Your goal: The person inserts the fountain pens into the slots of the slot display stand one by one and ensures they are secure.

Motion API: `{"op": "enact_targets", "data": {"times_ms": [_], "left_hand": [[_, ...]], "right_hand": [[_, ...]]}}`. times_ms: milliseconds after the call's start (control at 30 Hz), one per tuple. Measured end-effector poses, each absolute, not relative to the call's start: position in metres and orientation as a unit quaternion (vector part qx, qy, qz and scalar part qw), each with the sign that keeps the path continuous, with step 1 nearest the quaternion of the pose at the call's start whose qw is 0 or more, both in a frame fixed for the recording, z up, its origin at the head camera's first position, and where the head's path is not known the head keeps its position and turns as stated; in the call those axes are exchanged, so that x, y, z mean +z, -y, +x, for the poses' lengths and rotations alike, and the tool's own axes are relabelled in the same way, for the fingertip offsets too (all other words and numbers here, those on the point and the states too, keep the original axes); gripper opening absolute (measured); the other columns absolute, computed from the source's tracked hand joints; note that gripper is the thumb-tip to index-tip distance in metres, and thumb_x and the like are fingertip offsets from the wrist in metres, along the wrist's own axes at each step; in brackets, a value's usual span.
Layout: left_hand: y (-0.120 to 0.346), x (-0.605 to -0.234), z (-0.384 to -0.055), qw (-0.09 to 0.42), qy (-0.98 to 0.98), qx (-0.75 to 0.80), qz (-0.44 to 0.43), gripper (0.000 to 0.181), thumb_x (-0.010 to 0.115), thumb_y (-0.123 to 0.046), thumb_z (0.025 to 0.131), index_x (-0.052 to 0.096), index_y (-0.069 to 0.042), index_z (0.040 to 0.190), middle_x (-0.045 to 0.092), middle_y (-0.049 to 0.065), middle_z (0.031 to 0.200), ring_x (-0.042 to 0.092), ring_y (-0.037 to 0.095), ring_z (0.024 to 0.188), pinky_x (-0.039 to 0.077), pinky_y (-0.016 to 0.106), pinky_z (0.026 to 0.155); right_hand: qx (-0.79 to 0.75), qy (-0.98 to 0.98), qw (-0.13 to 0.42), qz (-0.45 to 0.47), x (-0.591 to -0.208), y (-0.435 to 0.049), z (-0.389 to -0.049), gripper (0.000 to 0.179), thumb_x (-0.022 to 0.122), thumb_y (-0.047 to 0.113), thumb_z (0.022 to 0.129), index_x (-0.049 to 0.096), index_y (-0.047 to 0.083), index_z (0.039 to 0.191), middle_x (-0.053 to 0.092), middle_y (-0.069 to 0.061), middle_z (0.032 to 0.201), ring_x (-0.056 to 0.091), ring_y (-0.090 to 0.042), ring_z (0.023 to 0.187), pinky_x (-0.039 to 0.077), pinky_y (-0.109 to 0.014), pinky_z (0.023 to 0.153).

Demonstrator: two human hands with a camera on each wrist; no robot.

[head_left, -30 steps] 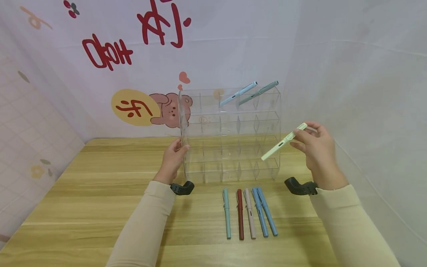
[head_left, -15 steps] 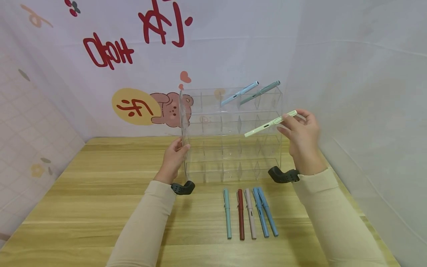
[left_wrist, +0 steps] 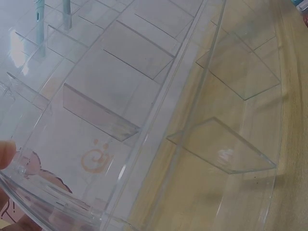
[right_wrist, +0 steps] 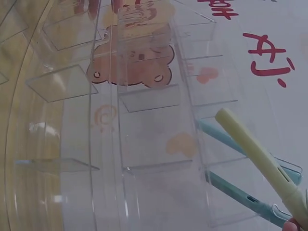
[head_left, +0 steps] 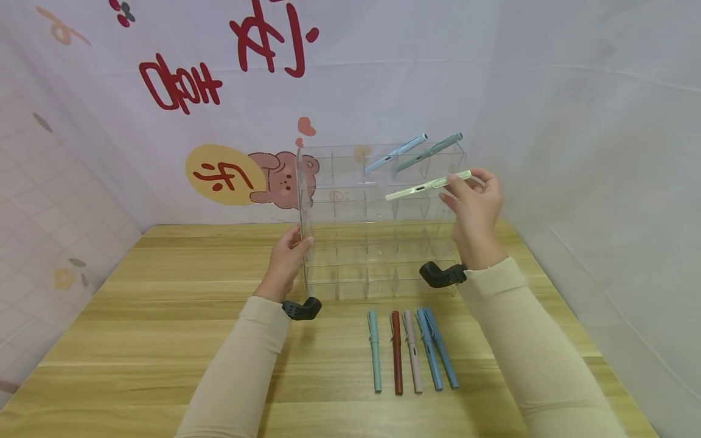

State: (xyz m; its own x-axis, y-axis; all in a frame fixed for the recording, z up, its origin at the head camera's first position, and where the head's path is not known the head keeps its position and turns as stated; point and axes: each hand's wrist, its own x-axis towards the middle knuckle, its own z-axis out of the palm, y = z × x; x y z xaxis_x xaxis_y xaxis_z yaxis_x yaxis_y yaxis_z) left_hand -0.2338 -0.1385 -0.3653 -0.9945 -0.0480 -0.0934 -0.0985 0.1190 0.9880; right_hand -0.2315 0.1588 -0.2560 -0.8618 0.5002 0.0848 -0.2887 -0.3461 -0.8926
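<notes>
Nearest on the bench, five pens lie with clips toward the far edge, probably so their caps come easily to hand. Beyond, the right hand has its fingers pinching a pale green pen by the clip end, apparently leaving the barrel free, before the clear rack. The left hand grips the rack's left side, presumably steadying it. Two pens lean in the rack's top tier.

White backdrop | red lettering | pink bear touching yellow oval | coral heart above | wood-grain table
</notes>
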Motion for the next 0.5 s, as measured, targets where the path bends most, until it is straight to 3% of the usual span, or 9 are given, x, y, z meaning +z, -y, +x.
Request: {"op": "enact_targets", "data": {"times_ms": [167, 367, 500], "left_hand": [[0.139, -0.365, -0.234, 0.019, -0.747, 0.663, -0.05, 0.054, 0.054, -0.022, 0.099, 0.036, -0.016, 0.15, 0.044, 0.013, 0.145, 0.044, 0.03, 0.131, 0.037, 0.052, 0.104], [0.139, -0.365, -0.234, 0.019, -0.744, 0.667, -0.045, 0.054, 0.055, -0.023, 0.099, 0.037, -0.016, 0.149, 0.044, 0.012, 0.145, 0.043, 0.029, 0.131, 0.038, 0.051, 0.105], [0.139, -0.365, -0.234, 0.02, -0.742, 0.669, -0.045, 0.054, 0.055, -0.023, 0.099, 0.038, -0.016, 0.149, 0.044, 0.012, 0.145, 0.043, 0.029, 0.131, 0.038, 0.051, 0.104]], "right_hand": [[0.813, 0.517, 0.242, -0.112, -0.259, -0.15, -0.239, 0.033, 0.069, 0.002, 0.087, 0.047, 0.011, 0.108, 0.052, -0.007, 0.097, 0.066, -0.015, 0.081, 0.056, -0.028, 0.073], [0.812, 0.517, 0.245, -0.113, -0.266, -0.14, -0.248, 0.033, 0.067, -0.003, 0.087, 0.046, 0.01, 0.108, 0.052, -0.007, 0.094, 0.066, -0.015, 0.078, 0.056, -0.027, 0.07], [0.801, 0.537, 0.242, -0.111, -0.271, -0.134, -0.251, 0.033, 0.066, -0.002, 0.088, 0.046, 0.008, 0.112, 0.052, -0.006, 0.097, 0.063, -0.015, 0.08, 0.056, -0.032, 0.078]]}}
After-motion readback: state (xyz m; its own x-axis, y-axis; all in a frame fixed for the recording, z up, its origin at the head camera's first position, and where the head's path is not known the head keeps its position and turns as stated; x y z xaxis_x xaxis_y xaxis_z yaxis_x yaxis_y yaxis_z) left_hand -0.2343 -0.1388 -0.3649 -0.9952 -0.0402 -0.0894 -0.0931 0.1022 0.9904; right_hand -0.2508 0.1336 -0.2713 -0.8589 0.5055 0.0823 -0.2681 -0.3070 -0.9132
